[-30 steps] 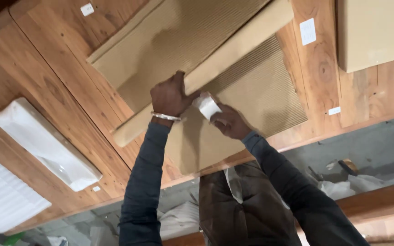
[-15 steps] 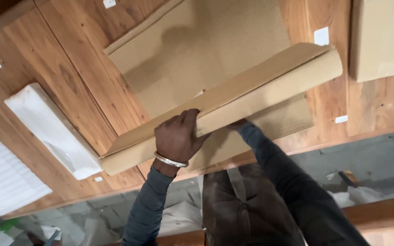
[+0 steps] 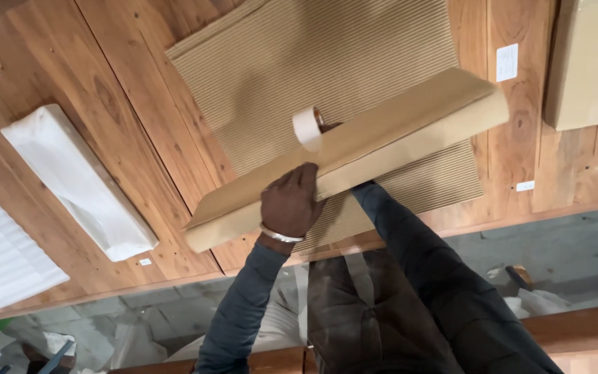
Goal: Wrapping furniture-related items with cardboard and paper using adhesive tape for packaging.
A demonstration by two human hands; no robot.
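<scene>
Left hand [image 3: 291, 202] grip clenched on long tan paper-wrapped board [image 3: 354, 156], held tilted above corrugated cardboard sheet [image 3: 327, 62] on wooden worktop [image 3: 140, 138], right hand hidden behind board, grip cannot be told, white tape roll [image 3: 306, 128] showing above edge

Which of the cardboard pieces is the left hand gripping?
The long folded cardboard piece, lifted by the left hand; the ribbed sheet lies flat beneath.

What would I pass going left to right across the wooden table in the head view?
White ribbed sheet → white wrapped bundle → left hand on the long cardboard box → white label → tan box at the right edge.
</scene>
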